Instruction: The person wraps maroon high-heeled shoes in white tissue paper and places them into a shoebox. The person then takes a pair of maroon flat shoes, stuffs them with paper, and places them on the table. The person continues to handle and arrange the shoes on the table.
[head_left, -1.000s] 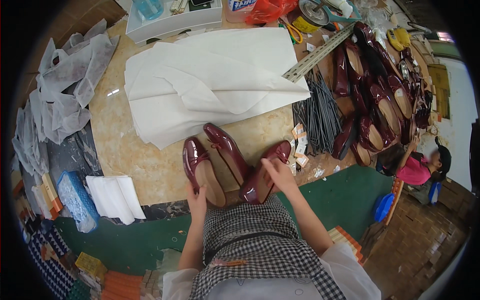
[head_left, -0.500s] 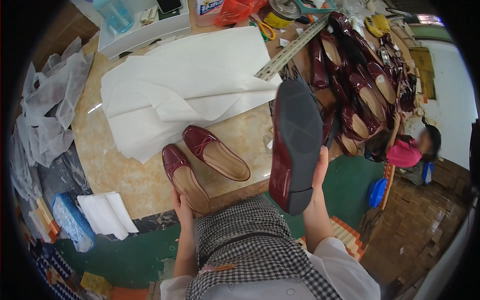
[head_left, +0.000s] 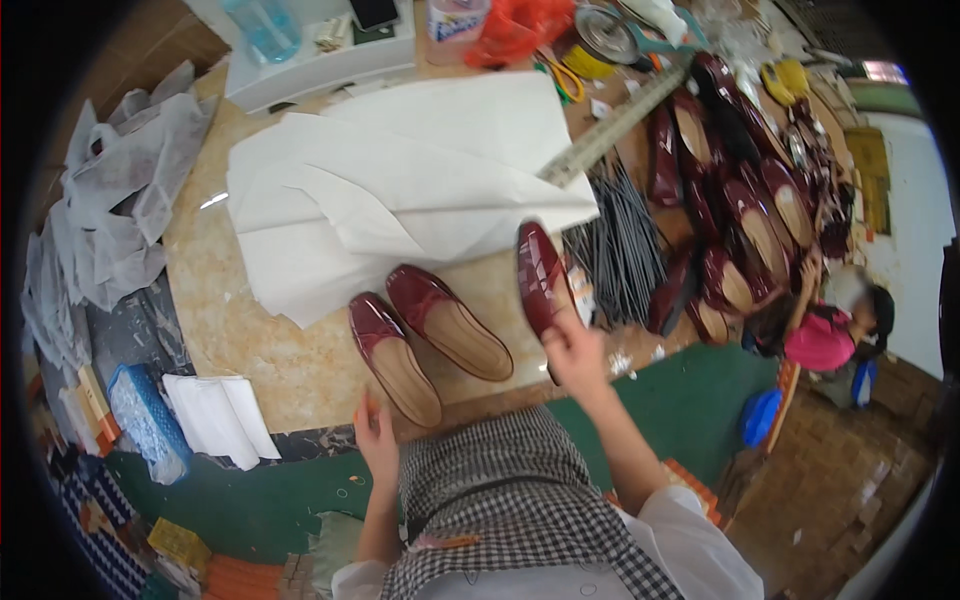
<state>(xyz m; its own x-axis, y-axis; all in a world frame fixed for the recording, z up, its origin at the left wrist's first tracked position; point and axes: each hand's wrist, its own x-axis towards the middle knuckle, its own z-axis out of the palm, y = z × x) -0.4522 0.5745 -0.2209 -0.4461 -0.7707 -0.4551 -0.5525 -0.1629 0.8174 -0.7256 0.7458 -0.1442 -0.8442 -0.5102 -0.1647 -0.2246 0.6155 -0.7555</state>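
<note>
While a glossy burgundy shoe [head_left: 537,272] is gripped near its heel by the right hand [head_left: 576,355], with fingers closed around it and the rounded toe pointed away from the body, the left hand [head_left: 376,437] is held with loosely parted fingers and nothing in its grasp. Whether the heel of the nearest flat shoe [head_left: 400,378] is touched by those fingers cannot be told. Beside that one, a second flat shoe [head_left: 462,332] is laid at a slant, sole down, its smooth beige lining exposed and its patent upper streaked with reflections. Both are set on a table [head_left: 205,325] whose polished top is mottled in cream and tan like marble. Whether the gripped shoe is rested on the table or raised above it is not made clear.

Beyond the pair, matte white sheets [head_left: 400,160] are spread in creased, overlapping layers. A stiff strip [head_left: 612,130] is laid across their right edge, above a bundle of thin, straight dark sticks [head_left: 625,240]. Farther right, more burgundy shoes [head_left: 755,225] are heaped together. At the left, filmy, wrinkled white material [head_left: 130,190] is bunched. A black-and-white checked woven apron [head_left: 490,470] is worn at the near edge.
</note>
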